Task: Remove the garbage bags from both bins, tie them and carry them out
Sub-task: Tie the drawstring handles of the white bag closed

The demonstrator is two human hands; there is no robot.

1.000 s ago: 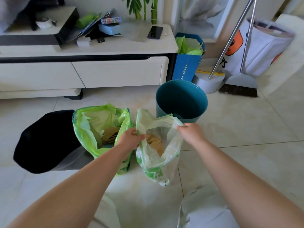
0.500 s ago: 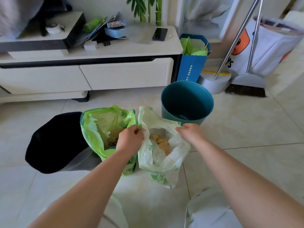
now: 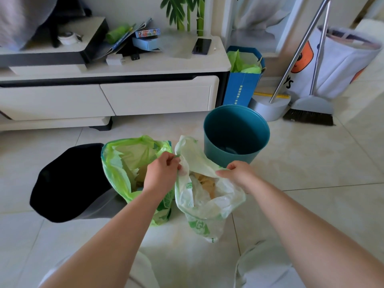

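A pale white-green garbage bag (image 3: 204, 206) stands on the tiled floor with crumpled brown paper inside. My left hand (image 3: 163, 170) pinches its left rim and my right hand (image 3: 239, 173) pinches its right rim, and the far flap is folded over between them. To its left a bright green garbage bag (image 3: 124, 163) stands open on the floor, untouched. Behind the pale bag is the teal bin (image 3: 236, 134), upright with no bag in it. The black bin (image 3: 68, 183) stands at the left, also with no bag.
A low white TV cabinet (image 3: 108, 96) runs along the back with clutter on top. A blue paper bag (image 3: 243, 80), a grey dustpan (image 3: 268, 109) and a broom (image 3: 309, 113) stand at the back right. A large white sack (image 3: 336, 63) leans behind them.
My hands have come closer together on the pale bag's rim, and its far flap now folds over the opening. The view has shifted down and slightly left.
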